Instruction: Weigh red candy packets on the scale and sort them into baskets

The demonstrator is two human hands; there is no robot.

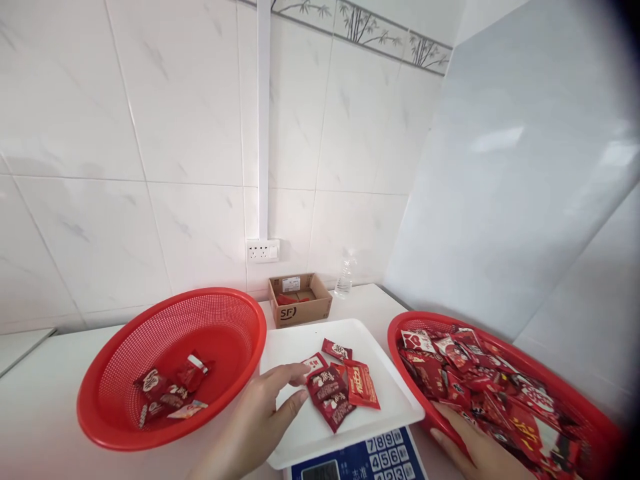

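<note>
My left hand (260,415) is over the left part of a white tray (385,390), thumb and index finger apart. Its index fingertip is at the edge of a small pile of red snack packets (327,387), and I cannot tell whether it touches them. The tray sits on a digital scale (350,460) with a blue keypad; its display is only partly in view. At the right, my right hand (473,443) grips the near rim of a red plastic basket (400,327) heaped with red packets (480,373), with the rim between thumb and fingers.
A second red basket (240,300) stands at the left, with several packets (170,393) at its bottom. Behind the tray are a small cardboard box (305,312) and a clear plastic bottle (345,275). A power socket (263,251) is on the tiled wall (195,133).
</note>
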